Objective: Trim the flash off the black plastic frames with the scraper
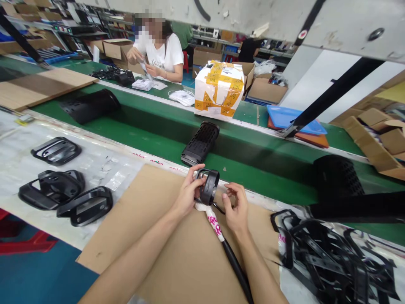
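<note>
My left hand [189, 192] is closed around a black round plastic part [209, 188] with a wide ring-shaped end, above the cardboard. A metallic glint shows inside it near my fingers. To its right, my right hand [236, 207] is raised with half-curled fingers, thumb and fingertips apart, and I see nothing held in it. Below the two hands lies a black-handled tool [236, 264], its neck wrapped in white tape with pink marks; its far end is hidden behind my left hand and the part. A thin black curved piece [219, 208] shows between the hands.
A cardboard sheet [167, 257] covers the bench. Black bracket-like frames [55, 188] lie at left, with a tangled pile [335, 257] at right. Perforated black housings [202, 141] sit on the green conveyor [142, 139]. Across it, a person [161, 50] handles papers beside a taped box [219, 89].
</note>
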